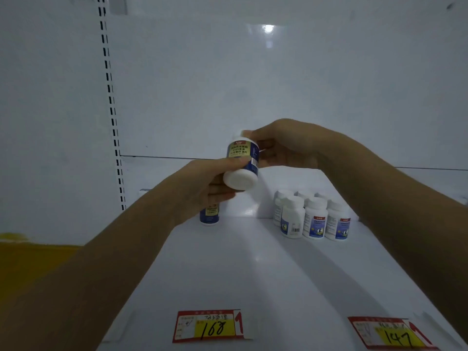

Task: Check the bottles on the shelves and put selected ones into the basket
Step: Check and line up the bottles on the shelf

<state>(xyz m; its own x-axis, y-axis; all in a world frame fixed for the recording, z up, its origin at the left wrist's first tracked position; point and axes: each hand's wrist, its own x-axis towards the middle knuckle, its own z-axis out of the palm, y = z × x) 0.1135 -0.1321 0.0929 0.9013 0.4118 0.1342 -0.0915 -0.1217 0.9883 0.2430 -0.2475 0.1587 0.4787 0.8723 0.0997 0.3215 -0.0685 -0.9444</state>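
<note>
A white bottle with a dark blue and gold label [242, 160] is held tilted above the white shelf [228, 269], its flat white base facing me. My left hand [210, 183] grips its lower part from the left. My right hand [283, 148] holds its upper end from the right, hiding the cap. A second bottle with the same blue label [209, 217] stands on the shelf, half hidden under my left hand. No basket is in view.
A cluster of several white bottles with blue and white labels [314, 219] stands on the shelf at the right. Two red and yellow price tags, 168 [210, 326] and 147 [390, 333], sit on the front edge. A slotted upright [111, 107] rises at left.
</note>
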